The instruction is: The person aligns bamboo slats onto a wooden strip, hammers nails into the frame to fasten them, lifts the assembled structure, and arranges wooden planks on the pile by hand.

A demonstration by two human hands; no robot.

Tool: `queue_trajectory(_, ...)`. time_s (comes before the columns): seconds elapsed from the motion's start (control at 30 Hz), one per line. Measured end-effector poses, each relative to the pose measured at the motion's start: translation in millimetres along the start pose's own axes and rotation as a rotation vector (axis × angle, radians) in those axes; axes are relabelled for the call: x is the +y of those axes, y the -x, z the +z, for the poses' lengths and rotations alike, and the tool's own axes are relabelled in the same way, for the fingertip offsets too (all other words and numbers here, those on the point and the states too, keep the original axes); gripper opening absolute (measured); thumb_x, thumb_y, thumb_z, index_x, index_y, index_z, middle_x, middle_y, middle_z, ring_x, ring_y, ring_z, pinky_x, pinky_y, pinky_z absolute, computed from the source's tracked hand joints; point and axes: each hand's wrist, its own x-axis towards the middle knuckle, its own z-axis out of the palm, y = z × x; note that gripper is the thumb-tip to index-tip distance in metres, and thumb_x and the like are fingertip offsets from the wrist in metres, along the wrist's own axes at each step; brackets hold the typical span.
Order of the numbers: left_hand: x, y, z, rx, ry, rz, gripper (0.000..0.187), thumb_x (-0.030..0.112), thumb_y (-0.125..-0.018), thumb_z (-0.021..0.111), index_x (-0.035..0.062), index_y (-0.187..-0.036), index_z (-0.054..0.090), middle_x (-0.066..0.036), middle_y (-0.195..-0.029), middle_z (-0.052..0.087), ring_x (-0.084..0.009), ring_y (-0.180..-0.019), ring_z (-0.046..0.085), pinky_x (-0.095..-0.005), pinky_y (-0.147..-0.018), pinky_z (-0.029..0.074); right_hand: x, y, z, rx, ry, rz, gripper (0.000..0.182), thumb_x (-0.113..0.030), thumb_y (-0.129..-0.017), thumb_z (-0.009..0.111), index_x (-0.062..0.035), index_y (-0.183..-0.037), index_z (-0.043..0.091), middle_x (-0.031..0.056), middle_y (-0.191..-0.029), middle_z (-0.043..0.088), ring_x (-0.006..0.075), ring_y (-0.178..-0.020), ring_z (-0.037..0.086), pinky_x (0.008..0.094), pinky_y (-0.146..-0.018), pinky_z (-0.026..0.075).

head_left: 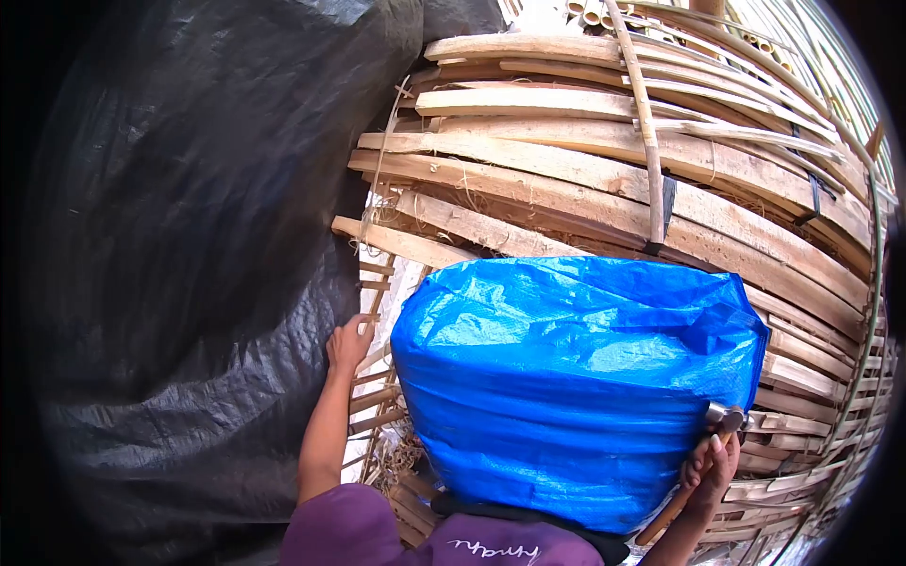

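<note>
My left hand (350,343) is at the right edge of a large black tarp (208,236), its fingers bent together at the tarp's border; what they pinch, if anything, is too small to make out. In my right hand (712,469) is a hammer (727,418), gripped by its wooden handle near the metal head, which lies close against the right side of a shiny blue plastic-covered bundle (538,377). The blue bundle sits right in front of my body, between my two arms.
Long wooden planks (528,179) are stacked beyond the blue bundle. An upright pole (644,123) crosses them, with black ties. Split bamboo slats (802,420) line the right side. Wooden slats (375,401) show between the tarp and the bundle. Bamboo tubes (592,13) lie at the top.
</note>
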Motion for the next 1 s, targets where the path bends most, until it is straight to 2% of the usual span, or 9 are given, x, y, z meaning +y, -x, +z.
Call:
queue_trajectory(0.1,44,-57,-25,0.183,0.18,0.07,0.033,0.033,-0.084,0.064,0.0169,-0.114,0.065,-0.019,-0.085,0.069,-0.0419,-0.087,0.065,-0.0506,-0.078,0.05,1,1,6,0.011,0.006,-0.03,0.034,-0.021,-0.091,0.058,-0.0006,-0.114,0.045,0.0047,-0.053,0.04,0.0101,-0.03,0.032,0.0236,-0.027,0.031)
queue_trajectory(0.17,51,-109,-17,0.502,0.202,0.374,0.038,0.021,-0.083,0.066,0.0056,-0.117,0.059,-0.018,-0.103,0.063,-0.0386,-0.098,0.057,-0.046,-0.087,0.046,3,3,7,0.032,0.003,-0.052,0.034,-0.022,-0.091,0.058,-0.0007,-0.114,0.045,0.0043,-0.053,0.04,0.0098,-0.03,0.032,0.0234,-0.027,0.03)
queue_trajectory(0.2,62,-123,-24,0.497,0.244,0.397,0.044,0.02,-0.083,0.066,0.0022,-0.122,0.055,-0.021,-0.12,0.057,-0.0398,-0.11,0.052,-0.0459,-0.094,0.042,5,2,5,0.033,0.003,-0.06,0.034,-0.022,-0.091,0.058,-0.0009,-0.114,0.046,0.0039,-0.053,0.04,0.0094,-0.03,0.032,0.023,-0.027,0.03)
queue_trajectory(0.27,56,-177,6,0.503,0.296,0.409,0.063,0.028,-0.082,0.068,-0.001,-0.134,0.044,-0.023,-0.131,0.052,-0.0412,-0.12,0.047,-0.046,-0.102,0.037,6,2,6,0.029,0.001,-0.069,0.034,-0.022,-0.091,0.059,-0.0011,-0.114,0.046,0.0035,-0.054,0.04,0.0091,-0.03,0.031,0.0227,-0.027,0.029)
queue_trajectory(0.4,79,-205,3,0.107,0.192,0.013,0.103,0.045,-0.076,0.071,0.0001,-0.15,0.016,-0.024,-0.148,0.035,-0.0388,-0.137,0.032,-0.0435,-0.114,0.025,4,2,11,0.079,0.021,-0.063,0.033,-0.023,-0.091,0.058,-0.0017,-0.114,0.046,0.0029,-0.053,0.039,0.0086,-0.03,0.031,0.0224,-0.026,0.029)
queue_trajectory(0.6,101,-236,11,0.006,0.086,-0.083,0.11,0.04,-0.072,0.074,0.0107,-0.152,0.004,-0.022,-0.148,0.035,-0.0389,-0.137,0.032,-0.043,-0.115,0.026,2,0,9,0.09,0.03,-0.036,0.034,-0.022,-0.091,0.059,-0.0023,-0.114,0.044,0.0039,-0.051,0.04,0.0097,-0.029,0.032,0.0233,-0.025,0.03)
queue_trajectory(0.73,102,-245,16,0.057,0.403,-0.111,0.095,0.021,-0.072,0.072,0.0151,-0.149,0.018,-0.024,-0.133,0.051,-0.0405,-0.122,0.05,-0.0459,-0.104,0.039,9,-3,-7,0.031,-0.01,-0.038,0.032,-0.02,-0.092,0.057,-0.0024,-0.115,0.043,0.0058,-0.05,0.04,0.0124,-0.027,0.033,0.0263,-0.024,0.031)
queue_trajectory(0.83,96,-257,36,0.161,0.384,-0.104,0.052,0.013,-0.075,0.062,0.0088,-0.124,0.044,-0.022,-0.121,0.059,-0.0398,-0.114,0.056,-0.0476,-0.1,0.04,10,-5,-10,0.04,-0.002,-0.039,0.031,-0.02,-0.093,0.056,-0.0023,-0.115,0.043,0.0061,-0.049,0.04,0.0132,-0.027,0.034,0.0273,-0.024,0.031)
queue_trajectory(1.0,90,-259,44,0.323,0.364,-0.11,0.045,0.014,-0.079,0.061,0.0102,-0.12,0.045,-0.021,-0.114,0.063,-0.0404,-0.108,0.059,-0.0507,-0.097,0.039,7,-3,-5,0.045,0.005,-0.033,0.034,-0.023,-0.092,0.058,-0.0018,-0.114,0.043,0.006,-0.049,0.04,0.0123,-0.027,0.033,0.026,-0.024,0.031)
